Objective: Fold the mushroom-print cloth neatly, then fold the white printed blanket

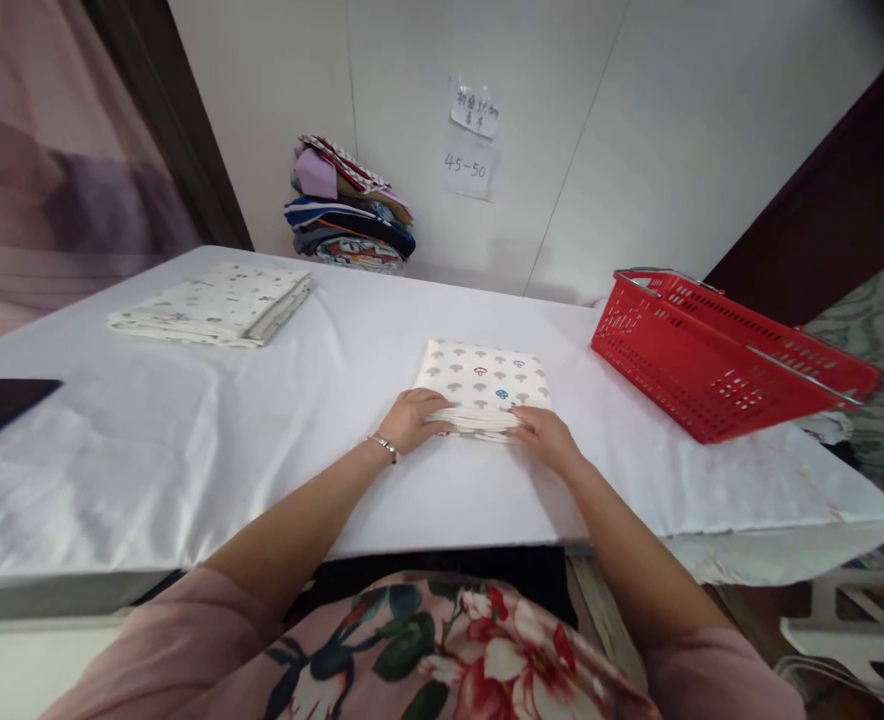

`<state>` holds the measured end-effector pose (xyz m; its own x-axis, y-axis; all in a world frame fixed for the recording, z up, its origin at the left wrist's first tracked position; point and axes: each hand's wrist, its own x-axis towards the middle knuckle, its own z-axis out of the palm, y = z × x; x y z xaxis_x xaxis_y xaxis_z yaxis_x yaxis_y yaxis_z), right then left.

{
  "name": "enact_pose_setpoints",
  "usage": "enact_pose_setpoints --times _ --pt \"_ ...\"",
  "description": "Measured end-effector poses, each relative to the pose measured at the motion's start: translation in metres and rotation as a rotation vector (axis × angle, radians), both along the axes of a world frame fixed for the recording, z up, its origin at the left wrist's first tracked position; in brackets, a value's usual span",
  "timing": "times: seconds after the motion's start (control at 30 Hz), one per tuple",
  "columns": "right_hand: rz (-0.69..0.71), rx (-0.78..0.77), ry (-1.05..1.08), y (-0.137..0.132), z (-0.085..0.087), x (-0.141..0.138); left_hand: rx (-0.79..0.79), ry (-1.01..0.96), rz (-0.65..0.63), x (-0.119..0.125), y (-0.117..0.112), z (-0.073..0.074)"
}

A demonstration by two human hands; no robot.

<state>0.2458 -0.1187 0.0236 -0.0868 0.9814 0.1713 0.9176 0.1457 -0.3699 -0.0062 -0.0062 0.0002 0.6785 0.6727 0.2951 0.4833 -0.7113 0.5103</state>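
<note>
A folded white cloth printed with grey mushroom-like shapes and a few red and blue motifs lies on the white-covered table, in the middle of the head view. Several layers show along its near edge. My left hand, with a bracelet at the wrist, is closed on the near left corner, fingers on top and thumb at the layered edge. At the near right corner, my right hand pinches the layers between thumb and fingers. Parts of both corners are hidden by the fingers.
Another folded patterned cloth lies at the back left. A dark flat object rests at the left edge. On the right stands a red plastic basket with metal handles. A stack of folded fabrics sits beyond the table's far edge, by the wall.
</note>
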Motion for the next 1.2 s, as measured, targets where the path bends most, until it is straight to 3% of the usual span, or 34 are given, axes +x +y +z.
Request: enact_pose_setpoints --times 0.2,0.6,0.73,0.87,1.0,1.2 --pt "-0.066 -0.121 0.073 0.006 0.020 0.001 -0.057 -0.037 0.055 0.004 0.001 0.008" --pt "-0.051 -0.193 0.057 0.016 0.030 0.004 -0.150 0.081 0.147 0.008 0.005 0.024" --pt "-0.043 -0.194 0.026 0.019 0.033 0.005 -0.256 0.104 0.149 0.009 0.008 0.029" --pt "-0.031 -0.193 -0.016 0.024 0.035 0.007 -0.254 0.154 0.143 0.010 0.014 0.034" --pt "-0.047 -0.185 -0.036 0.019 0.027 0.005 -0.176 0.156 0.129 0.008 0.012 0.027" --pt "0.031 0.024 -0.165 -0.011 -0.010 -0.005 0.159 0.062 -0.104 -0.010 -0.007 -0.002"
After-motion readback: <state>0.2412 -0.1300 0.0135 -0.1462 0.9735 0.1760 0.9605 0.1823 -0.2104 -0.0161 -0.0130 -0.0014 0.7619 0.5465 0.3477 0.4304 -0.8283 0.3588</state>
